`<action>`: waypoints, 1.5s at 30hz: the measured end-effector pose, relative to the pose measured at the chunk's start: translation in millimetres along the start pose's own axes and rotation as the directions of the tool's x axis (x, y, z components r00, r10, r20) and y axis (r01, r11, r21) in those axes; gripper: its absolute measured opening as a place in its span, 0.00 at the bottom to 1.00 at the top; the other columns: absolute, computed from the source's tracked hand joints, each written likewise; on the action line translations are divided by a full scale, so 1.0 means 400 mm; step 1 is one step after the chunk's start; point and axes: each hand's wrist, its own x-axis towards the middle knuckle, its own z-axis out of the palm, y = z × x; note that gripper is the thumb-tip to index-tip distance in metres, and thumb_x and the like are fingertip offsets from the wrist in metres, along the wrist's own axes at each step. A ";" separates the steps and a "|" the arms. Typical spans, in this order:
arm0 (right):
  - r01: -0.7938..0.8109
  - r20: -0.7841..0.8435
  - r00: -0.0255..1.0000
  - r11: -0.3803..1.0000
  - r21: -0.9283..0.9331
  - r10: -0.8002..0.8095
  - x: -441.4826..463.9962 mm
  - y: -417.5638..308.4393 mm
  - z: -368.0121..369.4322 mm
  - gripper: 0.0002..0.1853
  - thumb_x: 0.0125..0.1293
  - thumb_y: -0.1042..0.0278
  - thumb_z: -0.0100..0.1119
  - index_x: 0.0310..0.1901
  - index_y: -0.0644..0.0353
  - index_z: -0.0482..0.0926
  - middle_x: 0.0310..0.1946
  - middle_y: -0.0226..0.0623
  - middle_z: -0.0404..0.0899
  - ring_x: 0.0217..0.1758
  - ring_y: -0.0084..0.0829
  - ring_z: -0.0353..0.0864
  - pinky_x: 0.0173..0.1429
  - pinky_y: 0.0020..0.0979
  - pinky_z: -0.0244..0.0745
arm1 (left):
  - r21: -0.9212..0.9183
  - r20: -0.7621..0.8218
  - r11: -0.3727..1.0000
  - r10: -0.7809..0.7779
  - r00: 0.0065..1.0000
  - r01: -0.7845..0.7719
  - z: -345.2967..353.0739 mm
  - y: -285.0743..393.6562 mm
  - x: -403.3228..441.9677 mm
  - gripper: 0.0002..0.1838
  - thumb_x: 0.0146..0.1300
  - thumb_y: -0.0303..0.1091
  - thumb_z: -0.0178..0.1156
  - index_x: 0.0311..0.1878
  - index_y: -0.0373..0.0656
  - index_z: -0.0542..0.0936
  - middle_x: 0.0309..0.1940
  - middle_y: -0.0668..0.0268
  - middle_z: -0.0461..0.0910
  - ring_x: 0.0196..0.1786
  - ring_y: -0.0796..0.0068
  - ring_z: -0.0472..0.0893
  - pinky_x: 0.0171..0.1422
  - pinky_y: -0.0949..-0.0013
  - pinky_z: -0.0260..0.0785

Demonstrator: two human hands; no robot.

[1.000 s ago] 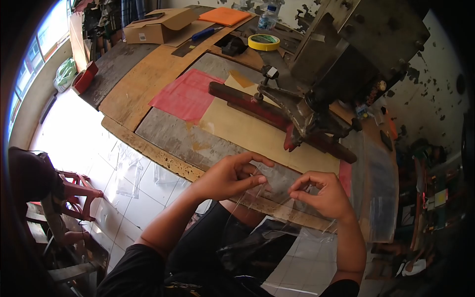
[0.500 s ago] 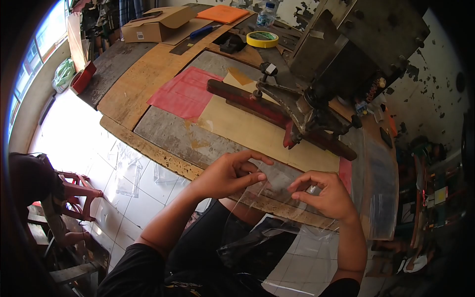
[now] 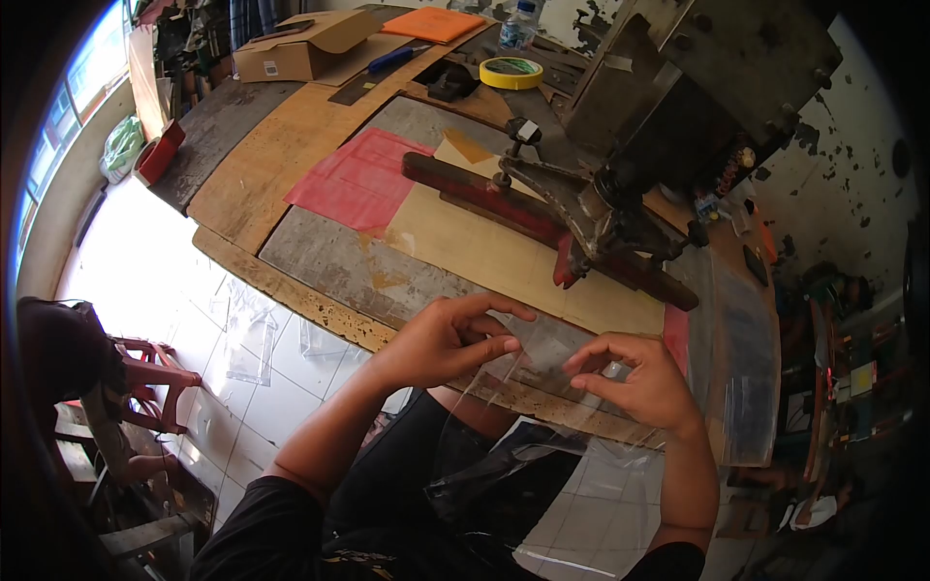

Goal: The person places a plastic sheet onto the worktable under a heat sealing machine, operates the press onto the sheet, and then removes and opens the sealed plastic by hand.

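Observation:
My left hand [image 3: 455,339] is closed, thumb and fingers curled at the upper left of a clear plastic sheet [image 3: 542,373]. On the sheet's right side my right hand [image 3: 635,378] is also closed, its thumb and fingers at the edge. The see-through sheet hangs between them at the table's front edge and down over my lap, so its outline is hard to follow. Beyond the hands, a long dark-red metal bar [image 3: 484,208] of the press [image 3: 601,208] stands over a cream board [image 3: 484,247].
A pink sheet [image 3: 354,179] lies left of the press bar. Yellow tape [image 3: 511,73], a cardboard box [image 3: 305,53] and a blue-handled cutter [image 3: 392,60] sit at the back. Clear sheets [image 3: 748,387] rest at the right. Another person [image 3: 121,436] is at lower left beside a red stool [image 3: 155,378].
Both hands keep almost the same pose on the plastic sheet. The view has shifted very slightly.

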 end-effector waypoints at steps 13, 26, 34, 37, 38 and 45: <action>-0.029 0.031 0.999 0.978 -0.206 0.036 -0.049 0.004 -0.066 0.09 0.66 0.69 0.78 0.41 0.63 0.88 0.38 0.33 0.89 0.42 0.25 0.87 0.49 0.30 0.79 | -0.067 -0.066 0.998 0.013 0.998 -0.018 0.010 -0.020 0.006 0.18 0.77 0.29 0.68 0.67 0.39 0.81 0.41 0.63 0.94 0.32 0.92 0.78 0.35 0.81 0.69; -0.263 -0.100 0.963 0.957 -0.125 0.252 -0.219 0.091 -0.143 0.09 0.69 0.67 0.77 0.45 0.62 0.89 0.37 0.31 0.88 0.44 0.25 0.84 0.53 0.32 0.78 | -0.067 -0.103 0.998 -0.003 0.995 -0.004 0.015 -0.038 0.007 0.17 0.79 0.26 0.64 0.67 0.38 0.80 0.42 0.60 0.94 0.44 0.87 0.85 0.46 0.79 0.75; 0.049 0.006 0.999 0.979 -0.197 -0.049 -0.250 0.108 -0.170 0.10 0.67 0.65 0.78 0.43 0.61 0.89 0.43 0.33 0.88 0.47 0.31 0.87 0.56 0.35 0.80 | 0.014 -0.182 0.999 -0.026 0.983 0.029 0.002 -0.018 -0.013 0.17 0.78 0.26 0.66 0.66 0.36 0.80 0.41 0.59 0.94 0.33 0.91 0.76 0.40 0.80 0.70; 0.050 -0.001 0.999 0.976 -0.210 -0.051 -0.258 0.104 -0.161 0.10 0.67 0.66 0.78 0.43 0.62 0.89 0.41 0.34 0.88 0.47 0.31 0.87 0.56 0.34 0.81 | 0.056 -0.206 0.998 0.014 0.979 -0.002 -0.020 -0.024 -0.032 0.17 0.78 0.27 0.66 0.66 0.36 0.81 0.40 0.60 0.94 0.31 0.91 0.74 0.39 0.80 0.69; 0.023 -0.077 0.996 0.979 -0.204 -0.040 -0.258 0.099 -0.153 0.10 0.67 0.66 0.78 0.43 0.62 0.89 0.40 0.34 0.88 0.46 0.31 0.87 0.54 0.34 0.81 | 0.072 -0.217 0.997 0.034 0.976 -0.019 -0.028 -0.026 -0.037 0.17 0.77 0.27 0.66 0.65 0.36 0.81 0.39 0.60 0.94 0.31 0.91 0.75 0.39 0.80 0.69; 0.026 -0.164 0.983 0.955 -0.296 -0.078 -0.247 0.098 -0.140 0.08 0.67 0.68 0.77 0.43 0.61 0.89 0.40 0.33 0.89 0.40 0.29 0.84 0.44 0.32 0.79 | 0.056 -0.260 0.998 0.000 0.966 0.015 -0.077 -0.038 -0.027 0.18 0.75 0.26 0.69 0.65 0.36 0.81 0.37 0.64 0.93 0.32 0.92 0.76 0.37 0.82 0.68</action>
